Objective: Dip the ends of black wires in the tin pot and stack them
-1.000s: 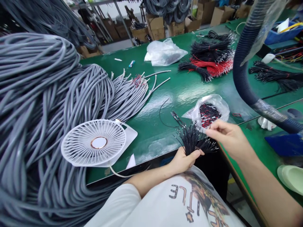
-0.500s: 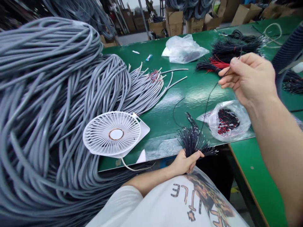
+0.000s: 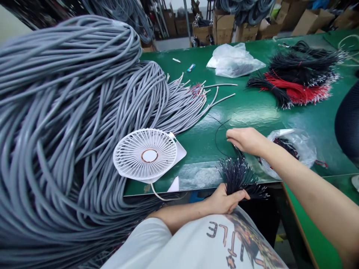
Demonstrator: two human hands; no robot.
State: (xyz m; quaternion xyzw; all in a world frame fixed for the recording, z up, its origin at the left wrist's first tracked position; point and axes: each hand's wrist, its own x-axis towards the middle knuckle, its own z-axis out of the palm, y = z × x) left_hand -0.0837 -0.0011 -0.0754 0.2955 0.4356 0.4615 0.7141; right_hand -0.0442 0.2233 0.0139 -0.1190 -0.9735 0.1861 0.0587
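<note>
My left hand (image 3: 227,198) is wrapped round a bundle of thin black wires (image 3: 235,172) at the table's front edge; their bright tips fan upward. Just above the bundle is my right hand (image 3: 244,140), its fingers pinched together at a thin black wire (image 3: 217,130) that loops over the green tabletop. Two wire ends cross to the left of those fingertips. Beneath and beside my right forearm, a clear plastic bag (image 3: 304,149) holds small black and red pieces, partly hidden by the arm.
Thick grey cables (image 3: 84,104) are heaped on the left. A white fan (image 3: 146,155) lies before them on the green table (image 3: 193,145). Farther back are a plastic bag (image 3: 235,59) and black and red wire bundles (image 3: 303,89). Cardboard boxes (image 3: 223,26) stand behind the table.
My right hand has come down and left from the upper right, bringing a black wire toward the tabletop left of the clear bag. My left hand keeps its hold on the bundle. The view has shifted.
</note>
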